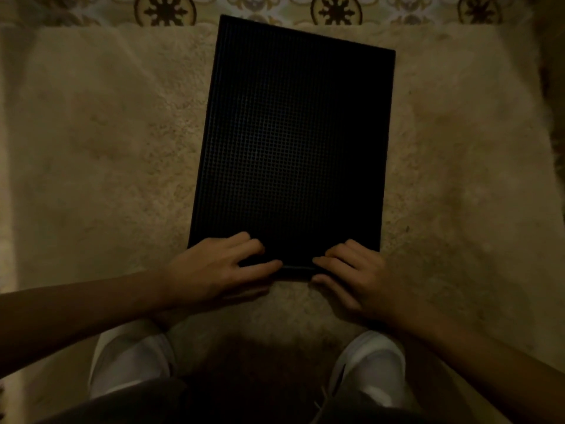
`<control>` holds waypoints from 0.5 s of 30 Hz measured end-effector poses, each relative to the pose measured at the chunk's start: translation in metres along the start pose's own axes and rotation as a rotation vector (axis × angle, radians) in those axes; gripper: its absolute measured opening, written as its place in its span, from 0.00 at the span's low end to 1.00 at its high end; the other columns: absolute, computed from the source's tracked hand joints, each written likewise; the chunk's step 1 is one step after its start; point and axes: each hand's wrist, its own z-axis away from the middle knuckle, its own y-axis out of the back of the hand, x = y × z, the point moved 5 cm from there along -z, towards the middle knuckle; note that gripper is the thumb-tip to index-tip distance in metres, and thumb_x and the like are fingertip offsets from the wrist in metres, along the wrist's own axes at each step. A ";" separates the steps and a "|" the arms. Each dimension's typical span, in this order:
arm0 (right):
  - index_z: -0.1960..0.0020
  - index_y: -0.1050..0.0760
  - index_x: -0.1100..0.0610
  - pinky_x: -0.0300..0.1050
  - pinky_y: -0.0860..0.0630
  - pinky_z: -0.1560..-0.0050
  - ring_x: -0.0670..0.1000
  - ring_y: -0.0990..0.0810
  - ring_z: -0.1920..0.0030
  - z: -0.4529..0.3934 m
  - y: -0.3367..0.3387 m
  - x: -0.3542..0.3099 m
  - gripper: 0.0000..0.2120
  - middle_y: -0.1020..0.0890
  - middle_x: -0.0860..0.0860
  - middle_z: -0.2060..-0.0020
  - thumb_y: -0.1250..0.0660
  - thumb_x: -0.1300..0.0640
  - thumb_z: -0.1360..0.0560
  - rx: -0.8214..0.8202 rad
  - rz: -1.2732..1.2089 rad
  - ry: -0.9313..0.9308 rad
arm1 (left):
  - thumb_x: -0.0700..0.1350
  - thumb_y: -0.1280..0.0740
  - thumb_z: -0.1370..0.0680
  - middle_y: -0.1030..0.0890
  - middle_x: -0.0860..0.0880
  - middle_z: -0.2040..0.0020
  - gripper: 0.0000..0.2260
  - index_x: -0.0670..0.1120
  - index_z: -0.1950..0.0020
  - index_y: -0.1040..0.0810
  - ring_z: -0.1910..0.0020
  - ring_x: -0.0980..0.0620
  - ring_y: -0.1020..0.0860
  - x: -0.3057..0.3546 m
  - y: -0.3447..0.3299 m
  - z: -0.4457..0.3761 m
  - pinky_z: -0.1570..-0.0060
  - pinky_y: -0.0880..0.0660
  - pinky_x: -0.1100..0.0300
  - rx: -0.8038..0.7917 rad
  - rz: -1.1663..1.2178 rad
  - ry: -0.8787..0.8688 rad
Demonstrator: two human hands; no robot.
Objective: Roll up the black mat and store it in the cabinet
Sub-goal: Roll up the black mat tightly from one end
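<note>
while one black mat lies flat, left hand and right hand seemingly pinch its edge.

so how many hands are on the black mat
2. The left hand grips the near edge of the black mat at its left corner; the right hand grips the same edge at right.

Mat on rug
</note>
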 end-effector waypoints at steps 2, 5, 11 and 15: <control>0.45 0.18 0.63 0.52 0.25 0.62 0.54 0.23 0.59 -0.002 0.001 0.002 0.11 0.18 0.55 0.54 0.32 0.55 0.19 -0.005 -0.033 -0.013 | 0.44 0.41 0.18 0.25 0.43 0.46 0.18 0.44 0.27 0.32 0.54 0.48 0.29 -0.003 0.001 -0.001 0.66 0.26 0.54 0.025 -0.003 -0.008; 0.46 0.18 0.62 0.53 0.27 0.62 0.54 0.25 0.60 -0.005 0.004 0.005 0.11 0.20 0.56 0.56 0.34 0.55 0.18 0.001 -0.012 -0.041 | 0.49 0.41 0.16 0.23 0.44 0.50 0.17 0.44 0.28 0.27 0.54 0.48 0.29 -0.010 0.003 -0.005 0.56 0.32 0.54 0.051 0.038 0.033; 0.46 0.21 0.55 0.50 0.27 0.65 0.51 0.27 0.61 -0.008 0.004 0.007 0.10 0.23 0.53 0.56 0.38 0.50 0.17 -0.033 0.130 -0.069 | 0.52 0.36 0.18 0.23 0.43 0.52 0.18 0.45 0.30 0.23 0.58 0.49 0.27 -0.015 0.009 -0.015 0.68 0.28 0.56 -0.041 0.138 0.124; 0.46 0.23 0.52 0.50 0.26 0.68 0.52 0.25 0.63 -0.016 0.006 0.008 0.10 0.22 0.51 0.58 0.38 0.48 0.16 -0.009 0.280 -0.103 | 0.52 0.40 0.17 0.23 0.44 0.52 0.19 0.42 0.33 0.22 0.58 0.48 0.27 -0.015 0.013 -0.020 0.70 0.36 0.59 -0.032 -0.072 0.073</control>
